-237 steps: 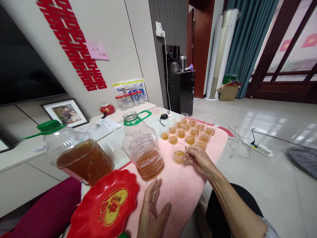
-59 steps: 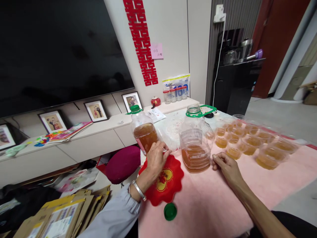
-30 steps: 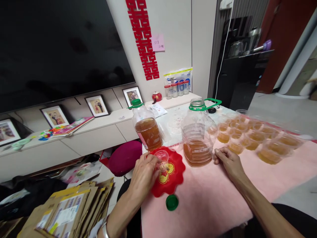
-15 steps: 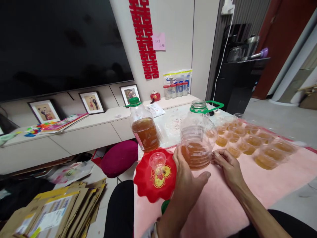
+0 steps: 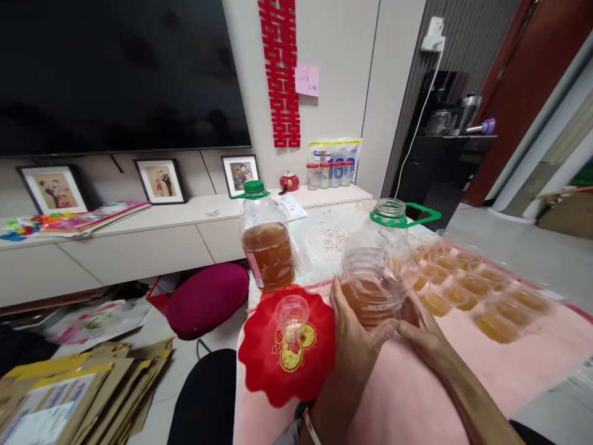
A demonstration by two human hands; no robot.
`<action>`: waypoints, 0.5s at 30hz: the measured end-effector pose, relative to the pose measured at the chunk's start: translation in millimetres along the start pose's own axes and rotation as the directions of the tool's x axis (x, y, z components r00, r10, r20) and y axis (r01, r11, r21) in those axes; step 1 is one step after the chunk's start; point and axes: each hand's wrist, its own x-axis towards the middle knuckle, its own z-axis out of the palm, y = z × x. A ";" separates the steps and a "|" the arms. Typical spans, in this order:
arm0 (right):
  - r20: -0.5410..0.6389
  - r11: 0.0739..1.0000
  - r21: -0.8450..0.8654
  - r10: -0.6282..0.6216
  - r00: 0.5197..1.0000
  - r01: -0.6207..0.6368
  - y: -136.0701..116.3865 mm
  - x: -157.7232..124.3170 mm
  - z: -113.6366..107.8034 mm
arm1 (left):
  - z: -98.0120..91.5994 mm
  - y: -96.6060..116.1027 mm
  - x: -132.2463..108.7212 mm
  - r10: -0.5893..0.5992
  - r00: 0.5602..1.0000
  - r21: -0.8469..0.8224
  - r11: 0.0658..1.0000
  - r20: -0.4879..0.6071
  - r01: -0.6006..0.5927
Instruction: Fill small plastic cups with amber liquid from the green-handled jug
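A clear plastic jug [image 5: 370, 293] with an uncapped neck and a green handle stands in front of me, its lower part filled with amber liquid. It leans slightly to the right. My left hand [image 5: 354, 340] wraps the jug's lower left side, and my right hand [image 5: 424, 334] grips the lower right side. Left of them lies a scalloped red tray [image 5: 259, 371] with a clear plastic cup [image 5: 291, 312] on it. A green cap [image 5: 302, 409] shows partly beneath my left wrist. Clear cups of amber liquid [image 5: 500, 321] stand in rows to the right.
A second jug [image 5: 269, 253], green-capped and holding amber liquid, stands behind the tray. The table has a pink cloth [image 5: 407, 395]. Flattened cardboard boxes [image 5: 69, 395] and a maroon stool [image 5: 208, 300] are at the left. Red-lidded jars [image 5: 324, 176] stand on the cabinet behind.
My right hand has closed in on the jug's side, and my left hand now presses against it too. The jug has gone from upright to slightly tilted right. The view has shifted a little.
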 end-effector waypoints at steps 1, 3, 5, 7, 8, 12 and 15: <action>0.004 1.000 -0.010 0.009 1.000 -0.009 -1.9 2.5 -0.9 | 2.9 -3.1 0.7 -0.019 1.000 -0.034 0.999 0.019 0.019; 0.006 0.998 -0.042 0.037 0.999 -0.037 -4.9 8.7 -4.2 | 7.4 -7.3 0.9 -0.042 0.999 -0.048 0.998 0.024 0.043; 0.003 0.994 -0.086 0.073 0.997 -0.072 -6.1 15.6 -8.6 | 8.4 -7.7 -1.4 -0.042 0.999 0.002 0.999 0.018 0.042; 0.003 0.987 -0.125 0.105 0.994 -0.104 -5.3 21.6 -13.2 | 5.9 -4.8 -6.0 -0.023 1.000 0.042 0.999 0.021 0.023; 0.002 0.983 -0.140 0.117 0.993 -0.116 -4.3 23.9 -15.2 | 3.9 -2.6 -8.7 -0.011 0.999 0.056 0.998 0.033 0.009; -0.022 0.971 -0.200 0.133 0.991 -0.134 0.5 26.6 -21.4 | -2.4 4.9 -17.3 0.019 0.996 0.105 0.994 0.089 -0.029; -0.027 0.964 -0.244 0.105 0.994 -0.108 1.5 23.8 -25.4 | -3.1 5.1 -19.4 0.019 0.993 0.134 0.990 0.116 -0.034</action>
